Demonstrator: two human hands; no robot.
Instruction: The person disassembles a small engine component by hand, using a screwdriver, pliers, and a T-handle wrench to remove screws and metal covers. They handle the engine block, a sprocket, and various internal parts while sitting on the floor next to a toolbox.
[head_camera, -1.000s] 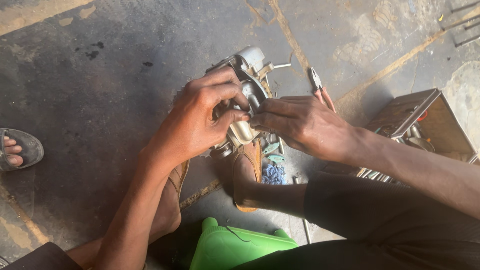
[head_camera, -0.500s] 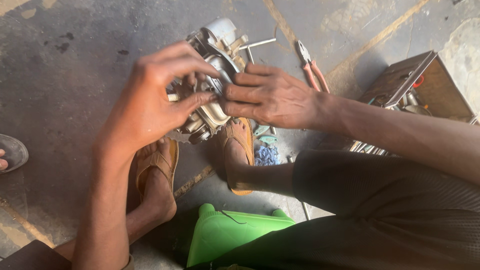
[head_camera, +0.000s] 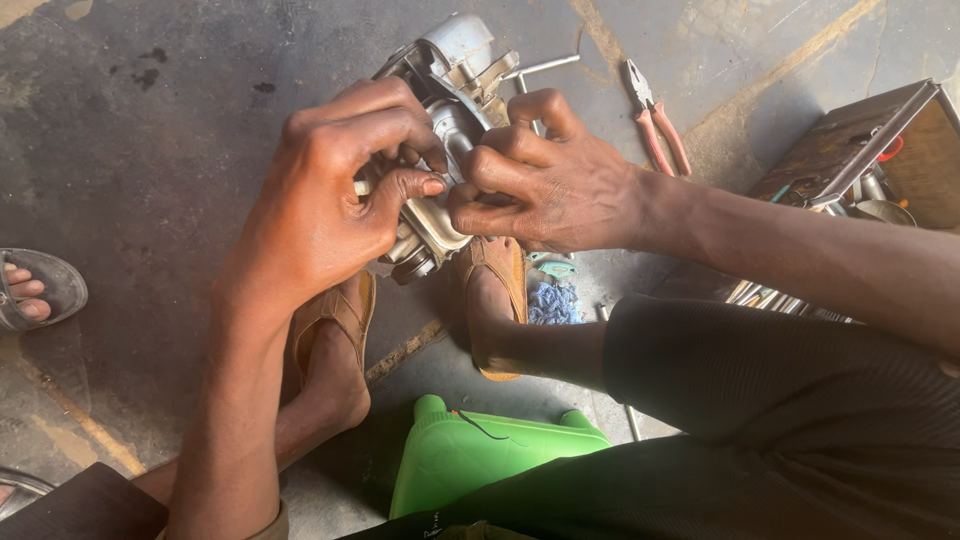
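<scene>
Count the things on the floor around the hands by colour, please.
Grey metal engine part: 1
Red-handled pliers: 1
Green plastic container: 1
Blue cloth: 1
Brown toolbox: 1
Total: 5

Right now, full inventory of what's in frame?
metal engine part: 1, grey, centre top, held in both hands
pliers: 1, red handles, on floor upper right
metal rod: 1, grey, floor beside the engine part
toolbox: 1, dark metal, open, right edge
cloth: 1, blue, floor by right foot
plastic container: 1, green, bottom centre
sandals: 2, brown, on own feet
another person's sandalled foot: 1, left edge
left hand: gripping engine part
right hand: gripping engine part
</scene>
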